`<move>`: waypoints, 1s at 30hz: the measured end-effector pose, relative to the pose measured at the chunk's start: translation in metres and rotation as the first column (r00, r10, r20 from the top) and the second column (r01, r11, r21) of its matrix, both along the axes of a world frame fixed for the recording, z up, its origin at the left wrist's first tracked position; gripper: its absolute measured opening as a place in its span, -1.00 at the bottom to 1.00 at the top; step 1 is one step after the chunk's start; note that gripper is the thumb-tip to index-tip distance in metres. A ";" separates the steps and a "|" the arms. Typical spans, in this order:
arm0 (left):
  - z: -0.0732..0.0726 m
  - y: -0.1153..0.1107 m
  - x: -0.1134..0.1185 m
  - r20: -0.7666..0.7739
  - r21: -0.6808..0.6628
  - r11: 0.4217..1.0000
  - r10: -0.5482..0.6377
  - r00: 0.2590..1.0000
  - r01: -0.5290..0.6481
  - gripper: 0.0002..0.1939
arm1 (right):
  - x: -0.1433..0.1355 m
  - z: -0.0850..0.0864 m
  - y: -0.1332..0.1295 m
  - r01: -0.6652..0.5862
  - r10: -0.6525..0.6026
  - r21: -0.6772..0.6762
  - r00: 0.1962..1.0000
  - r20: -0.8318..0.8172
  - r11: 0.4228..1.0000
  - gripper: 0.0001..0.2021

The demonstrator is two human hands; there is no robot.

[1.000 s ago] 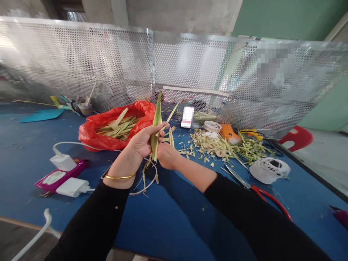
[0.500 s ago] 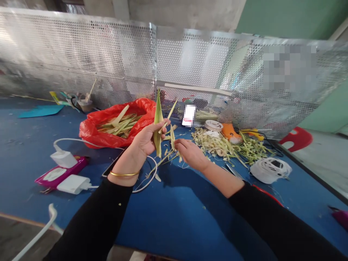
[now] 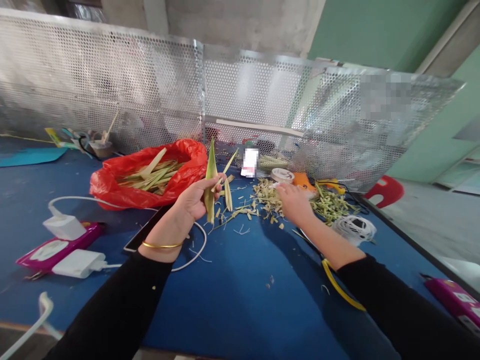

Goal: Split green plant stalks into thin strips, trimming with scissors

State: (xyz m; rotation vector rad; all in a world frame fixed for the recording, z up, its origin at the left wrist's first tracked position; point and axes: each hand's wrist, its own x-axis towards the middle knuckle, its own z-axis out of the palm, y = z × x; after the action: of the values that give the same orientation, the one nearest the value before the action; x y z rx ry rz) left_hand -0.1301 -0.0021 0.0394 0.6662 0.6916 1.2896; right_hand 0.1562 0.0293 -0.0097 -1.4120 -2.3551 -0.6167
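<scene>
My left hand (image 3: 198,197) is closed around a long pointed green leaf (image 3: 210,170) that stands upright. Narrower pale leaf strips (image 3: 228,192) stick out past its fingertips, one up and one down. Out to the right, my right hand (image 3: 296,202) reaches over a heap of pale, dry plant scraps (image 3: 268,195). Its fingers point forward and look stretched out, though the tips are partly hidden near a white bundle by the tape roll (image 3: 282,175). I see nothing held in it. Loose bits of plant (image 3: 240,212) and thread lie between the hands.
A red plastic bag (image 3: 148,172) of leaf strips stands behind my left hand. At left are a purple power strip (image 3: 60,245), white chargers and a cable. To the right lie a white cord bundle (image 3: 354,227) and a yellow handle (image 3: 341,287). Perforated metal panels (image 3: 255,95) rise behind.
My right hand has left the leaf strips by my left hand and moved right to the scrap heap. My left hand still holds the leaf. The whole view has shifted slightly.
</scene>
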 end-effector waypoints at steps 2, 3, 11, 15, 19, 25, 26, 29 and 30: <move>0.000 -0.001 0.002 -0.001 -0.006 1.000 -0.003 1.000 0.003 -0.84 | -0.032 -0.006 -0.003 -0.112 0.115 -0.106 0.993 0.018 0.988 -0.62; -0.001 -0.001 0.003 -0.004 -0.009 1.000 0.000 1.000 0.000 -0.84 | -0.048 -0.010 -0.003 -0.167 0.172 -0.175 0.985 0.017 0.970 -0.60; -0.002 -0.001 0.005 -0.020 -0.036 0.999 0.012 1.000 -0.012 -0.85 | -0.090 -0.029 -0.005 -0.259 0.284 -0.390 0.959 0.004 0.884 -0.81; -0.002 -0.001 0.005 -0.004 -0.048 0.999 0.012 1.000 -0.012 -0.85 | -0.048 -0.012 -0.004 -0.162 0.187 -0.336 0.981 0.042 0.928 -0.99; 0.002 -0.003 0.005 -0.003 -0.054 0.998 0.026 1.000 -0.026 -0.88 | -0.010 0.021 0.007 0.162 -0.166 -0.149 0.986 -0.016 0.975 -0.78; 0.003 -0.002 0.003 0.006 -0.040 0.999 0.034 0.999 -0.034 -0.88 | -0.094 0.017 -0.004 -0.059 0.058 -0.146 0.998 -0.013 0.988 -0.78; 0.002 -0.002 0.003 0.006 -0.042 0.998 0.038 0.999 -0.037 -0.88 | -0.116 0.008 -0.006 -0.144 0.144 -0.165 0.990 -0.011 0.976 -0.81; 0.000 0.000 0.001 0.019 -0.046 0.998 0.036 0.999 -0.036 -0.88 | -0.168 -0.020 -0.005 -0.281 0.282 -0.208 0.959 -0.025 0.937 -0.64; 0.000 0.000 0.001 0.023 -0.046 0.998 0.035 0.999 -0.034 -0.88 | -0.176 -0.028 -0.005 -0.291 0.292 -0.216 0.956 -0.031 0.932 -0.55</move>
State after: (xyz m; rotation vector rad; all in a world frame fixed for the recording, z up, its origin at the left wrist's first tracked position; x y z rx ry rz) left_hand -0.1287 -0.0023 0.0392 0.6038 0.7138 1.3074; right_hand -0.0201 0.0247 -0.0375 -1.1049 -2.6298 -0.2836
